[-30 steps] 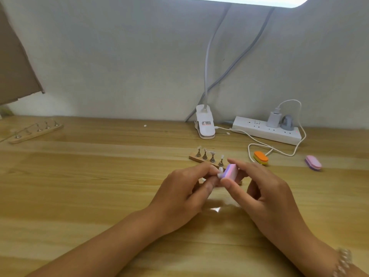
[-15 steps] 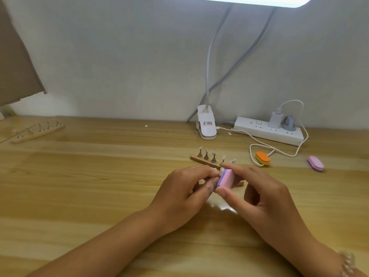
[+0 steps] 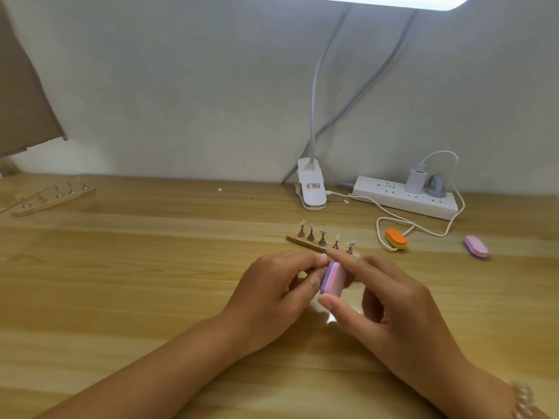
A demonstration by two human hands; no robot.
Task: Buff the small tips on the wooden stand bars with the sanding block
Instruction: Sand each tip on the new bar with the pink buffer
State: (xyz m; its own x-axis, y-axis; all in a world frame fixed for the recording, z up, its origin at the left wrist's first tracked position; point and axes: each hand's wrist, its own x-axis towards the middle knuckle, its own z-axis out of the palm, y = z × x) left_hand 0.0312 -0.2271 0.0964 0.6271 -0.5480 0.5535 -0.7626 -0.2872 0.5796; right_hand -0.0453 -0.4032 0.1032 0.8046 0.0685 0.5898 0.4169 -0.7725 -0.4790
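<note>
Head view: right hand [image 3: 390, 300] grip pinches the sanding block [image 3: 331, 281] end to end, forefinger on its 12 o'clock end and thumb on its 6 o'clock end. Block long axis runs roughly 1-to-7 o'clock.

Left hand [image 3: 272, 294] grip is curled, thumb and forefinger tight against the block's 9 o'clock face. What they pinch is hidden, so I cannot tell.

Wooden stand bar [image 3: 302, 241] lies on the worktop [image 3: 151, 297] just at 12 o'clock of both hands, long axis 10-to-4 o'clock, with its 4 o'clock end behind the right fingers.

No containers. The bar carries five metal holders, each topped with a pale small tip [image 3: 322, 230]. Right hand is nearer, so the next tip looks like a short reach toward 12 o'clock.

Second stand bar [image 3: 54, 201] sits well apart at 10 o'clock. Orange block [image 3: 396, 238] and pink block [image 3: 475, 246] are at 2 o'clock.
</note>
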